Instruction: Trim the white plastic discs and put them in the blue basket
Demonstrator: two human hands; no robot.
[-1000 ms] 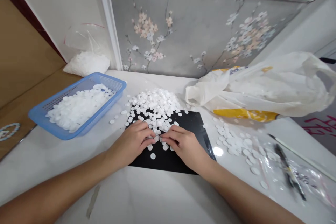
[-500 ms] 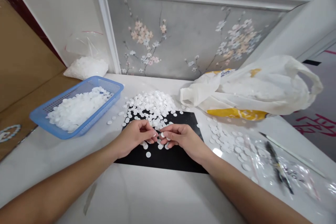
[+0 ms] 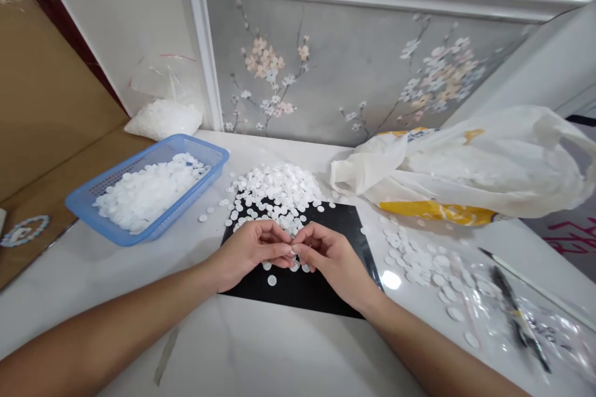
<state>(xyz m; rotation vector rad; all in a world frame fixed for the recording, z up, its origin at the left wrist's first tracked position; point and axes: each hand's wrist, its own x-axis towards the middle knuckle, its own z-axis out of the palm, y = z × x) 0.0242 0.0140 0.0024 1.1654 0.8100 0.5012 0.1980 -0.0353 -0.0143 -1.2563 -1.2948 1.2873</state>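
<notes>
My left hand (image 3: 254, 252) and my right hand (image 3: 334, 258) meet fingertip to fingertip above a black mat (image 3: 302, 299). Both are closed in a pinch on a small white disc (image 3: 293, 250), mostly covered by the fingers. Just beyond them a heap of similar white discs (image 3: 279, 187) spreads over the mat's far edge onto the table. A few loose discs lie under and beside my fingers, one (image 3: 272, 281) alone on the mat near my left hand.
A blue plastic basket (image 3: 162, 222) of discs stands at left, with a clear bag (image 3: 165, 119) behind it. At right lie a white-and-yellow plastic bag (image 3: 433, 195), scattered discs (image 3: 410, 260), a black-handled tool (image 3: 519, 316) and clear bags. A framed panel (image 3: 326, 74) backs the table (image 3: 251, 347).
My hands have come together, their fingertips now meeting at the disc. The whole view has shifted slightly, so things appear further right.
</notes>
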